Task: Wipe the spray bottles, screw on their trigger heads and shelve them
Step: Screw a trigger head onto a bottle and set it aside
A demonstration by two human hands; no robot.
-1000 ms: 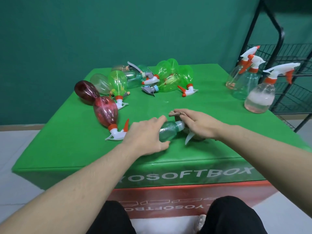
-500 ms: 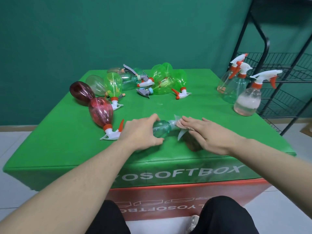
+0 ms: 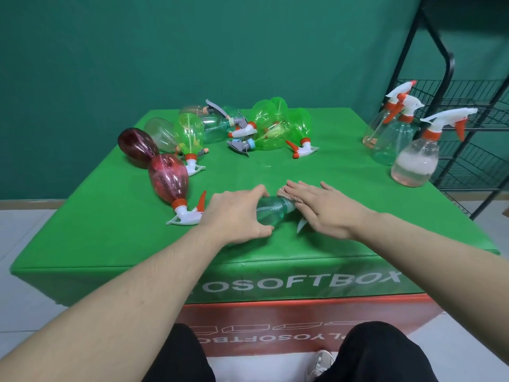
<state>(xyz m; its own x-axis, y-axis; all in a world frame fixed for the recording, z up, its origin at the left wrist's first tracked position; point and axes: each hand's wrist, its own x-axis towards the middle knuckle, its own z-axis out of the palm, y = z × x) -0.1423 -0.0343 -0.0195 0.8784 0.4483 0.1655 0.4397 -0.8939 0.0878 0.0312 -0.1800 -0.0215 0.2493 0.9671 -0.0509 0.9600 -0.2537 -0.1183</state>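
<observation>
Knees in black trousers (image 3: 380, 351) sit closest to me at the bottom edge, with a pale shoe (image 3: 321, 362) between them. Just beyond rises the box table (image 3: 110, 244), green on top and red lower down, with white lettering across its front face.

On the near part of the top, my left hand (image 3: 237, 216) curls round the body of a clear teal spray bottle (image 3: 272, 213) that lies on its side, thumb on the near side and fingers over the far side. My right hand (image 3: 327, 210) lies flat with fingers straight, pressing a brownish cloth (image 3: 286, 194) onto the bottle's neck end. A white trigger tip (image 3: 301, 224) pokes out under that hand; I cannot tell how far the head is screwed on.

Just left of my left hand lies a red spray bottle (image 3: 169, 180) with a white and orange trigger head (image 3: 186, 216), and behind it a darker red bottle (image 3: 136, 146).

Further back is a heap of bottles lying down: a green one (image 3: 190, 132) at left, a clear one (image 3: 159, 133) beside it, and a cluster of bright green bottles (image 3: 275, 125) with loose grey and white trigger heads (image 3: 241, 137) among them.

At the far right edge stand three upright clear bottles with trigger heads fitted; the nearest (image 3: 416, 164) holds pinkish liquid. Behind them is a black wire rack (image 3: 468, 111) against the green wall.
</observation>
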